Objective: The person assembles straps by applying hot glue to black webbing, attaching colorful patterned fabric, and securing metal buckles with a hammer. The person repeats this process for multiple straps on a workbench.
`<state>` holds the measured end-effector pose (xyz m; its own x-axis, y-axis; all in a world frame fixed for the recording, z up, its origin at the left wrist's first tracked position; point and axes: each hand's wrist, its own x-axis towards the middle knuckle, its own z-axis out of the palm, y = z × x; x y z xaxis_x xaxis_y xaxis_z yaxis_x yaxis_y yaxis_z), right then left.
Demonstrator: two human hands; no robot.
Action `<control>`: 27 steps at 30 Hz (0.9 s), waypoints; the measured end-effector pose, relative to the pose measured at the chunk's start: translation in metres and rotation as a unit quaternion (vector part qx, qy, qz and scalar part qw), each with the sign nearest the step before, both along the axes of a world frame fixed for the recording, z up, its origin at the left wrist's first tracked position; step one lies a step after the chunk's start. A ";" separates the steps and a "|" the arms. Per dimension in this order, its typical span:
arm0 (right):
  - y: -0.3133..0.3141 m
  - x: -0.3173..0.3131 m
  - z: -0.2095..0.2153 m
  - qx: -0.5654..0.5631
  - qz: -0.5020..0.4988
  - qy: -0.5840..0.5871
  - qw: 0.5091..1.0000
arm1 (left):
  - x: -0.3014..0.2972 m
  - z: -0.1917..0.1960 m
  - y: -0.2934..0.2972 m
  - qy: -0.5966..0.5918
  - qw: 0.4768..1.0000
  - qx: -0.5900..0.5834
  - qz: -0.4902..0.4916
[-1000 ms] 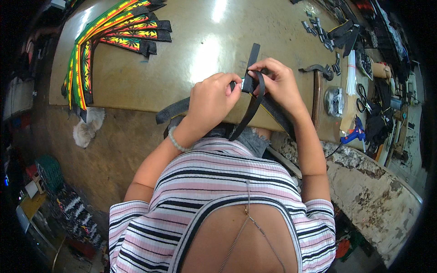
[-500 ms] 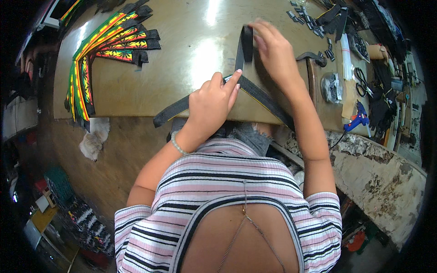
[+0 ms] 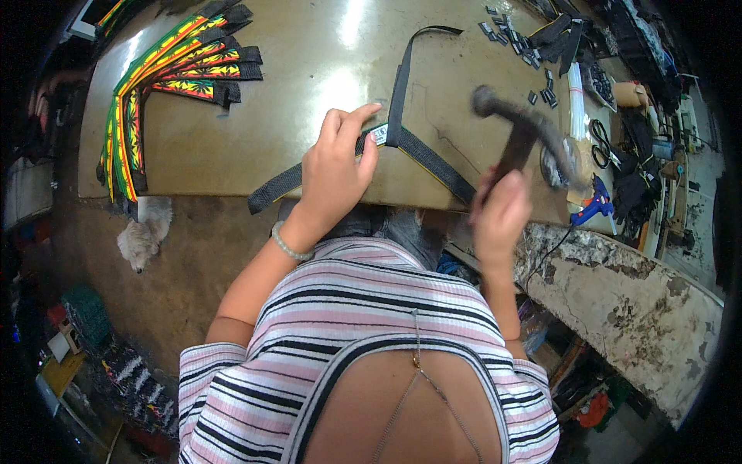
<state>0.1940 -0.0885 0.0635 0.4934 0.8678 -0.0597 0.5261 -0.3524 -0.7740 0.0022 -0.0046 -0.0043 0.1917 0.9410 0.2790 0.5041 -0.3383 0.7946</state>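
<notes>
My right hand (image 3: 501,216) grips a hammer (image 3: 510,151) by its dark handle, head raised over the right part of the table; both are smeared by motion. My left hand (image 3: 334,166) rests over a bent black webbing strap (image 3: 437,166) with a yellowish edge. Its fingers are spread, with the thumb and forefinger beside a small white label (image 3: 379,134) at the bend. From there a narrower black strip (image 3: 399,97) runs away from me and curls to the right at its far end. What lies under my left palm is hidden.
Several green, yellow and red patterned straps (image 3: 127,116) lie fanned at the left. Small dark clips (image 3: 506,35) are scattered at the far right. Scissors (image 3: 603,147) and a blue glue gun (image 3: 593,203) lie near the right edge. A white dog (image 3: 143,232) is on the floor.
My right hand has let go of the narrow strip and taken up the hammer from the table, drawing back toward me. The strip's end has dropped away. My left fingers have spread.
</notes>
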 end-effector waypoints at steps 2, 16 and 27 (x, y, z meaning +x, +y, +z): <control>0.005 -0.026 -0.011 0.094 0.128 -0.124 0.979 | 0.001 0.001 -0.001 -0.006 1.000 -0.002 0.002; 0.004 -0.002 -0.027 0.014 0.071 -0.064 0.995 | 0.000 0.005 -0.003 0.004 0.998 0.030 -0.056; 0.044 0.006 -0.048 0.066 0.263 -0.185 0.945 | -0.004 0.013 0.000 0.113 0.990 0.045 -0.076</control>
